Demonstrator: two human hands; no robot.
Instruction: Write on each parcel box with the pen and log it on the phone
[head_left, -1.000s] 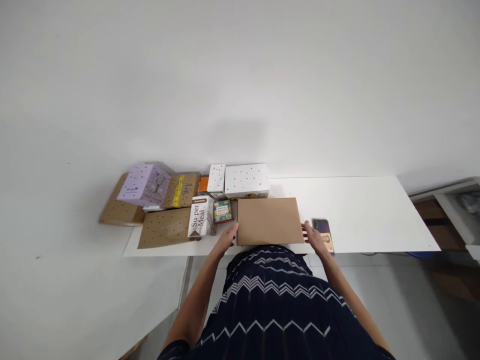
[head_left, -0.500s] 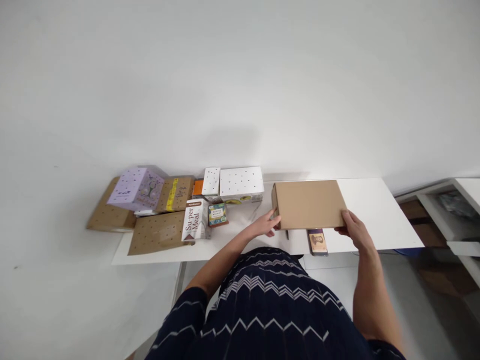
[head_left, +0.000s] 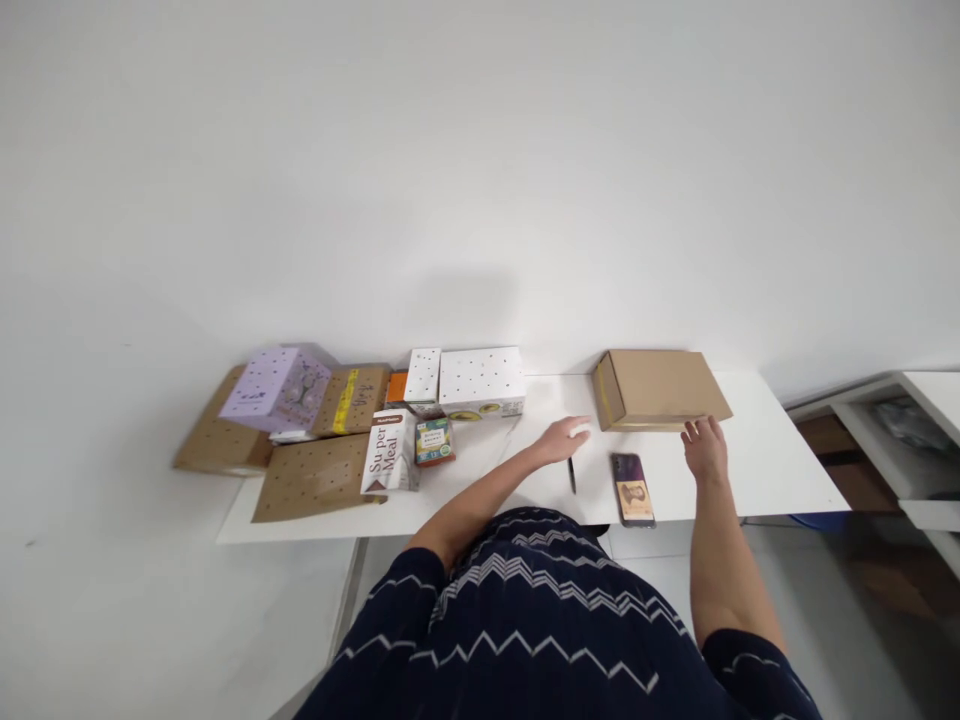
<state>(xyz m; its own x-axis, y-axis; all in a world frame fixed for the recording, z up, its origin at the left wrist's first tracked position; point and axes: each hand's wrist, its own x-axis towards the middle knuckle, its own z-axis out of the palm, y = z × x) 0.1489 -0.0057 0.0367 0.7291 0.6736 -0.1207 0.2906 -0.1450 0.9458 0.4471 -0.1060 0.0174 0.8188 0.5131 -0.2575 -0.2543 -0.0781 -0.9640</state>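
Left hand (head_left: pixel 561 441): fingers parted and loosely extended, released, grasping nothing. It is over the white table (head_left: pixel 765 450), apart from the brown box (head_left: pixel 664 385), with the dark pen (head_left: pixel 572 475) just beside it.

Right hand (head_left: pixel 705 450): fingers open and slightly bent, not clenched around anything. Fingertips lie at the near edge of the brown box, toward its right corner; light contact or a slight gap, cannot tell which.

Brown box: closed, plain, oblong, lying flat on the table near the wall (head_left: pixel 637 200). Top bears no visible print; a yellowish strip shows on its left end.

Phone (head_left: pixel 632 490): nearer the body than the box, a portrait card on its lower part. Left of the hands, a white patterned box (head_left: pixel 481 378) stands by the wall; the Su-per Meal carton (head_left: pixel 388 452) and small tea-sized box (head_left: pixel 434 440) stand in front.
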